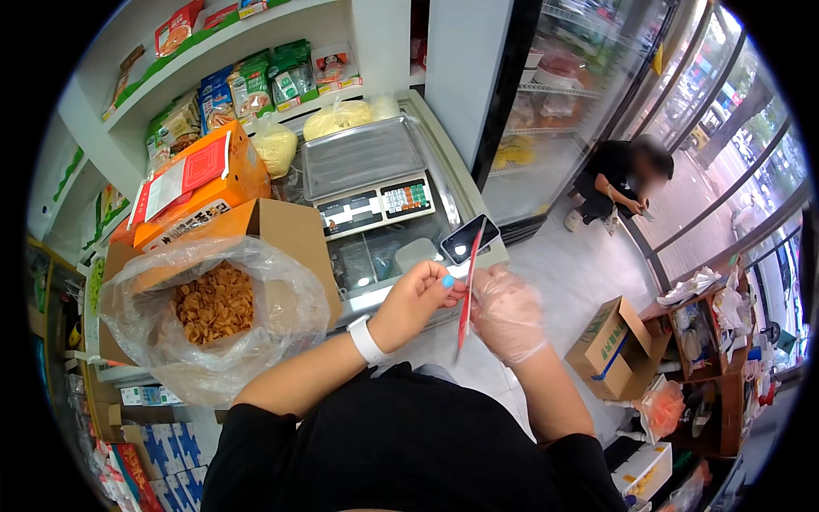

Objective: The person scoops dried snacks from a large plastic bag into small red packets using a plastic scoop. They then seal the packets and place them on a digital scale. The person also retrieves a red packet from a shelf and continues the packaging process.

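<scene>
My left hand [430, 296] is bare and pinches one face of a thin red-edged packet [470, 288], seen almost edge-on. On the packet's other side is my right hand [508, 312], in a clear plastic glove, with its fingers against it. Just beyond the hands a smartphone [470, 239] lies on the corner of a glass-topped chest freezer [358, 269]. To the left, a cardboard box [295, 240] lined with a clear plastic bag [281, 301] holds brown, flake-like crisps [215, 304].
A price scale [365, 157] with a metal tray stands on the freezer, beside bags of yellow food [274, 148]. An orange carton [201, 182] sits behind the box. At right are an open cardboard box [611, 352] on the floor and a crouching person [620, 182] by the glass front.
</scene>
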A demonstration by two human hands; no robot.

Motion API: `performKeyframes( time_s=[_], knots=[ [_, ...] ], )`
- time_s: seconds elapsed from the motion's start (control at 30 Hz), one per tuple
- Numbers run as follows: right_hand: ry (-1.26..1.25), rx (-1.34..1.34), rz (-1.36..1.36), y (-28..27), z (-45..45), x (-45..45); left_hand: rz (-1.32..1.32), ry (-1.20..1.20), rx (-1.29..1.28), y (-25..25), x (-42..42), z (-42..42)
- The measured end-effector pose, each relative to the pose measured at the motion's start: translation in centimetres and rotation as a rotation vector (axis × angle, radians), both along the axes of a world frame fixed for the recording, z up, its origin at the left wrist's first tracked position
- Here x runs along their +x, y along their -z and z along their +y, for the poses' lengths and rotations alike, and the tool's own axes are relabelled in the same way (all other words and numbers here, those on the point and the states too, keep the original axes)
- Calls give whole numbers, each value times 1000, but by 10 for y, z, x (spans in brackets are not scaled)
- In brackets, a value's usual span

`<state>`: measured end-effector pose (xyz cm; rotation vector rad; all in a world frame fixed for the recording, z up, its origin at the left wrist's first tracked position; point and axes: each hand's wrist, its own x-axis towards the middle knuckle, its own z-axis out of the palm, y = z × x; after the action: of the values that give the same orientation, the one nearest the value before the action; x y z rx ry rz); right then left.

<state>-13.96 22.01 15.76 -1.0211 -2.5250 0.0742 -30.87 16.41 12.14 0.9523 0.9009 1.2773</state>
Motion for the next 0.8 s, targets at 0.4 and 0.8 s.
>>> performKeyframes(
  time_s=[0.4,0.8],
  knots=[
    [-68,27,-10,29,15,16,-10,29,-281,25,13,20],
    [90,-521,400,-10,18,-11,967,-485,370,12,0,18]
  ],
)
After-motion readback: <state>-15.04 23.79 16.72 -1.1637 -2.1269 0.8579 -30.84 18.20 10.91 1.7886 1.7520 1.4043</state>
